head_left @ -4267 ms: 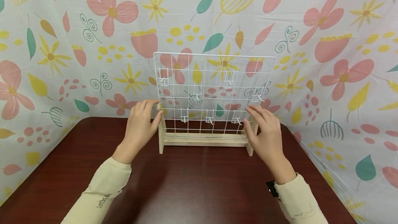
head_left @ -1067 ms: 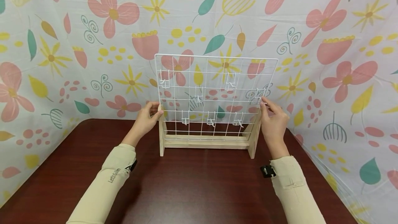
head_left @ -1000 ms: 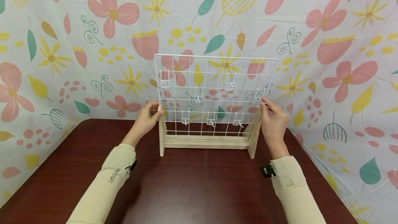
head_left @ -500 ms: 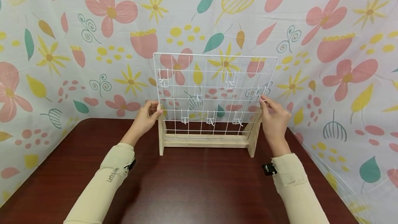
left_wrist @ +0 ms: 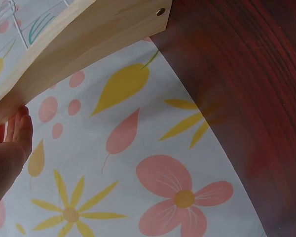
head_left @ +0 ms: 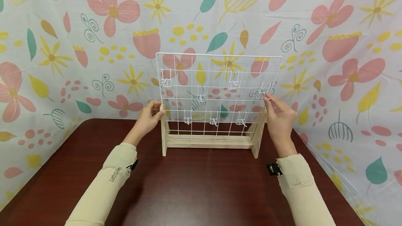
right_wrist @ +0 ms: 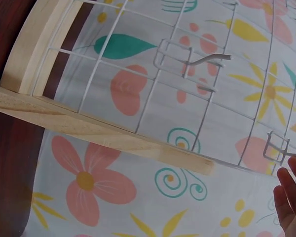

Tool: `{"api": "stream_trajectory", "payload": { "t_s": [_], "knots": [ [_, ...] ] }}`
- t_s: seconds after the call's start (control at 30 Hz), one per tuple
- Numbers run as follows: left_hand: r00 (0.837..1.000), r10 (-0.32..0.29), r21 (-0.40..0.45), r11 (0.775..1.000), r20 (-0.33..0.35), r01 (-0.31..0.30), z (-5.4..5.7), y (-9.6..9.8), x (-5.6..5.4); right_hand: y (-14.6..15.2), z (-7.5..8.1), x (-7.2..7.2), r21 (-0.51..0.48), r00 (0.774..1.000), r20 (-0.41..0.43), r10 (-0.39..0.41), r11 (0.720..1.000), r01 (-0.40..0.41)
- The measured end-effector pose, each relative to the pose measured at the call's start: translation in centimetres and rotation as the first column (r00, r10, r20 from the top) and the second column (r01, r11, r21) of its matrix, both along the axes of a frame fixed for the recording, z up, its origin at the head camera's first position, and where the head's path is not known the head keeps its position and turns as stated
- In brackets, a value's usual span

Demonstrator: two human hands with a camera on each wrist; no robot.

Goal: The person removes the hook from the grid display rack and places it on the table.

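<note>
A white wire grid panel (head_left: 219, 55) stands upright in a pale wooden stand (head_left: 208, 144), with several white wire hooks hung on it. My left hand (head_left: 146, 118) grips the top of the stand's left upright between thumb and fingers; in the left wrist view its fingers (left_wrist: 23, 129) are against that wooden side piece (left_wrist: 84, 52). At the grid's right edge, the thumb and index finger of my right hand (head_left: 281, 123) pinch a white hook (right_wrist: 287, 152) by its prong, just above the right upright (head_left: 259, 132). Another hook (right_wrist: 187, 61) hangs lower on the grid.
The stand rests toward the back of a dark red-brown table (head_left: 201, 191). Behind the table and along its sides hangs a white curtain (head_left: 78, 6) printed with flowers and leaves. Dark wrist straps (head_left: 274, 169) show at both sleeve cuffs.
My right hand has moved from in front of the grid to its right edge and pinches the hook there, which has risen slightly. My left hand has closed around the left upright.
</note>
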State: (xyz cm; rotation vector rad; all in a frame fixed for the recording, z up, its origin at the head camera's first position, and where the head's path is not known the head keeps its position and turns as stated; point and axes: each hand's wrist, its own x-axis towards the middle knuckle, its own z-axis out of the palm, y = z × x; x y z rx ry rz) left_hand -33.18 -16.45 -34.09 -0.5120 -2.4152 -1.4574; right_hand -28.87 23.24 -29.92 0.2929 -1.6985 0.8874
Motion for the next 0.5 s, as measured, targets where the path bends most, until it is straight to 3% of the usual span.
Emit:
{"api": "stream_trajectory", "payload": {
  "t_s": [0.5],
  "knots": [
    [1.000, 0.002, 0.026, 1.000, 0.002, -0.002, -0.1, 0.1, -0.1, 0.5, 0.5, 1.5, 0.016, 0.998, -0.034, 0.050, 0.999, -0.050]
  ]
}}
